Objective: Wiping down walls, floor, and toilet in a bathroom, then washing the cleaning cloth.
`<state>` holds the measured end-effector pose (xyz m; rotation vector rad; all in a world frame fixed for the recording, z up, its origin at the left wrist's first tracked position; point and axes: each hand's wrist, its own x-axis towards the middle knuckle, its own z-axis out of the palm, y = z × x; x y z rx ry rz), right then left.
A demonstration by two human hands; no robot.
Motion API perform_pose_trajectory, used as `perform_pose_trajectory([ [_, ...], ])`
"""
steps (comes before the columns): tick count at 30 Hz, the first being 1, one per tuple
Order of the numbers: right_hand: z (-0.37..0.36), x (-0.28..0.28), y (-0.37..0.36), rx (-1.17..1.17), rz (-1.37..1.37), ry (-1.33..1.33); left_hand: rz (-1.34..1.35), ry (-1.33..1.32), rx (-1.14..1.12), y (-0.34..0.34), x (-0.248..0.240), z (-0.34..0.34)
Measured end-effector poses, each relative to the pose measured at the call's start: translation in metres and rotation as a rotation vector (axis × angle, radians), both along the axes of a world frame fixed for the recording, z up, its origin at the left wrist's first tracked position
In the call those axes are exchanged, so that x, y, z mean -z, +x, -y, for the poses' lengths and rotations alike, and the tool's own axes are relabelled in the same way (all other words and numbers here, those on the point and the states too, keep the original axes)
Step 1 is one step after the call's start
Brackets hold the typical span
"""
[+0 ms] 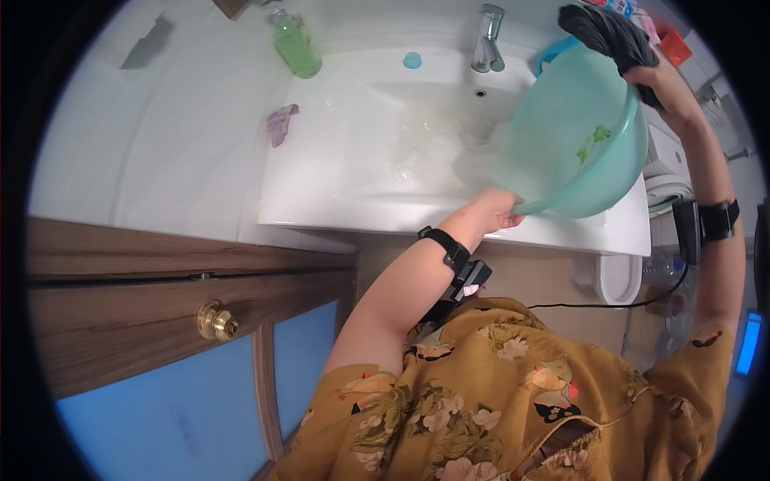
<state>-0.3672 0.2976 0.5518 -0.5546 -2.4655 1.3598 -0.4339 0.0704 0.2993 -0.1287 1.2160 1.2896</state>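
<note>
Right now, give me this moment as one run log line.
left hand: grips lower rim of teal basin | right hand: holds upper rim, dark cloth | basin tipped over white sink

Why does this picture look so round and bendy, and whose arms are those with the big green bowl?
The camera sits on a person's head and looks down, and its wide lens bends straight edges. The arms are that person's own. The left hand grips the low rim of a see-through green basin, and the right hand holds the top rim together with a dark cloth. The basin is tipped over a white sink, and water pours into it. A tap stands at the back, a green bottle beside the sink, and a small crumpled purple cloth lies on its edge. Both wrists wear black straps.
</note>
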Motion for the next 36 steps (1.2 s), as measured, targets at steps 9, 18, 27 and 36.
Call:
perform_pose_trajectory([
  [9, 0.114, -0.082, -0.039, -0.074, 0.173, 0.307, 0.102, 0.222, 0.051, 0.032, -0.011, -0.043],
  [18, 0.107, -0.088, -0.060, -0.021, 0.272, 0.363, 0.230, 0.312, 0.137, 0.041, -0.024, -0.055],
  [27, 0.026, 0.015, 0.043, 0.202, 0.082, -0.078, -0.383, 0.036, -0.120, -0.052, -0.024, 0.049],
  [36, 0.042, 0.172, 0.038, 0.338, 0.165, -0.172, -1.374, -0.392, -0.083, -0.097, -0.018, 0.087],
])
